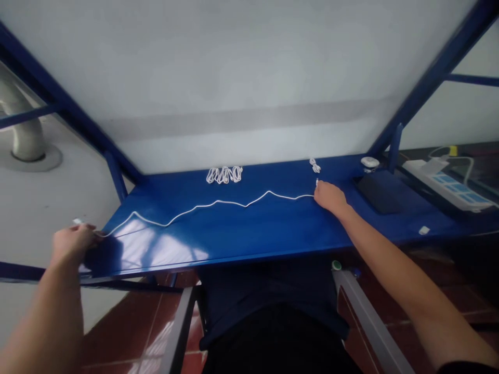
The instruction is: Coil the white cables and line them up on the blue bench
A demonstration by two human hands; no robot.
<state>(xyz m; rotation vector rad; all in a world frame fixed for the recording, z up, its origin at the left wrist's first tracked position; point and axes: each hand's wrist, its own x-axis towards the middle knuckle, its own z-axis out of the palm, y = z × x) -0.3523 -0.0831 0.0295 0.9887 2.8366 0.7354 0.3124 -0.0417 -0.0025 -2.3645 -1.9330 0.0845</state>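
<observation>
1. Head view, surroundings: a pale wall (265,62) stands behind a blue-topped table (241,234) within a blue metal frame (83,124); red tiled floor (144,311) shows below.
2. Head view, cable: one white cable (217,201) runs in a zigzag across the table between both hands; its bends suggest slight tension, and the wide hold appears to keep its length spread and visible.
3. Head view, hands: the left hand (76,240) has its fingers closed on one end near the table's left edge, a pale tip projecting beyond; the right hand (330,197) pinches the other end, connector upward; gripping behind the tips presumably leaves both connectors exposed.
4. Head view, rear edge: a row of coiled cables (224,175) and a separate small bundle (315,165) lie near the wall, probably to leave working room in front.
5. Head view, markings: the power strip (452,182) at right bears blue panels; no brand, label or writing is legible.
</observation>
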